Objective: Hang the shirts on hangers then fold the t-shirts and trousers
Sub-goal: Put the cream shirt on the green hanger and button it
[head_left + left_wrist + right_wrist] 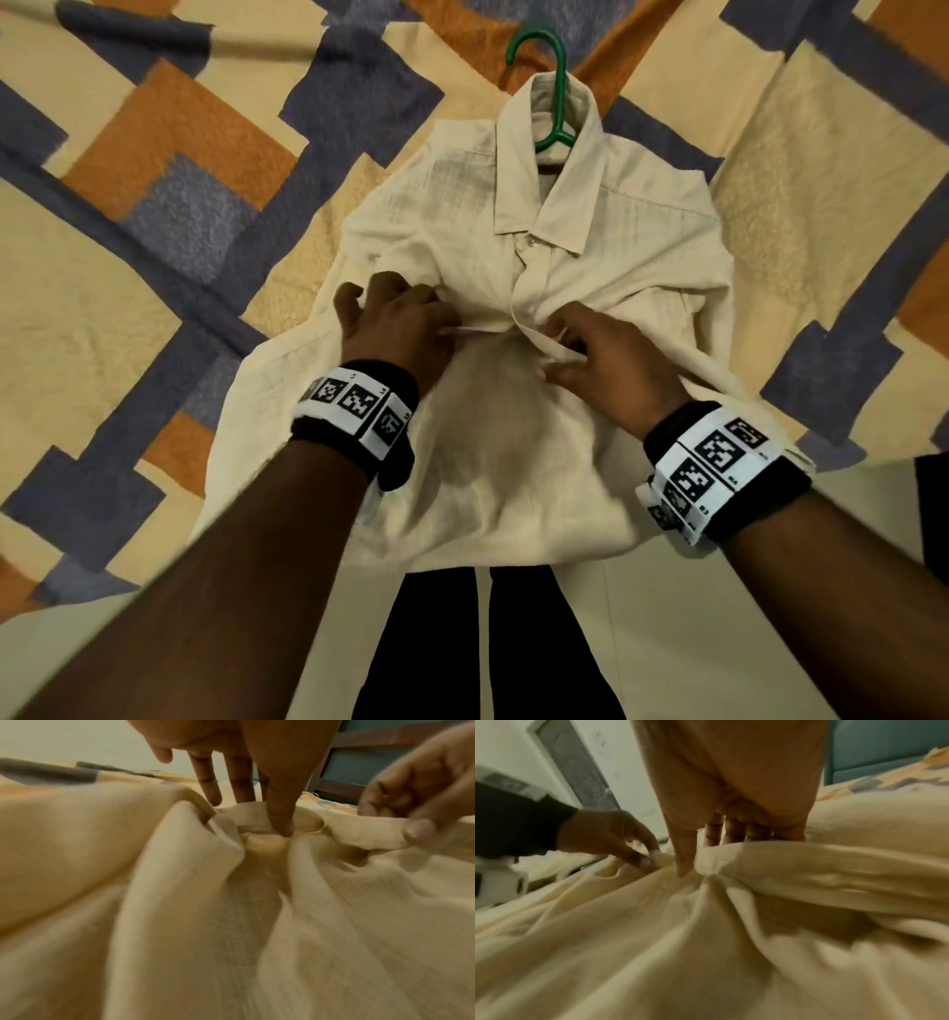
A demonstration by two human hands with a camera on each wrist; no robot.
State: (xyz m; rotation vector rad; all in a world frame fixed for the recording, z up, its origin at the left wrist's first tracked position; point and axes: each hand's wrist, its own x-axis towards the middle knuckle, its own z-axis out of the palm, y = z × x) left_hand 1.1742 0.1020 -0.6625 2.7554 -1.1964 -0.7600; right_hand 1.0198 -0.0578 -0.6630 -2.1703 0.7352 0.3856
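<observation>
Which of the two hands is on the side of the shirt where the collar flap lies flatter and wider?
The right hand. It pinches the shirt front below the wide collar flap; the left hand grips the opposite side.

The bedspread [128, 288] lies bare on both sides of the shirt [513, 462] — open room there for a hand to pass. Down the middle the shirt spreads from collar to the near edge of the bed, bunched into folds across the chest. The left hand [395, 324] and right hand [601, 354] sit close together on that bunched front, leaving only a narrow gap between them. The green hanger [554, 92] pokes out past the collar — its hook lies flat on the bedspread, with bare cloth around it.
</observation>
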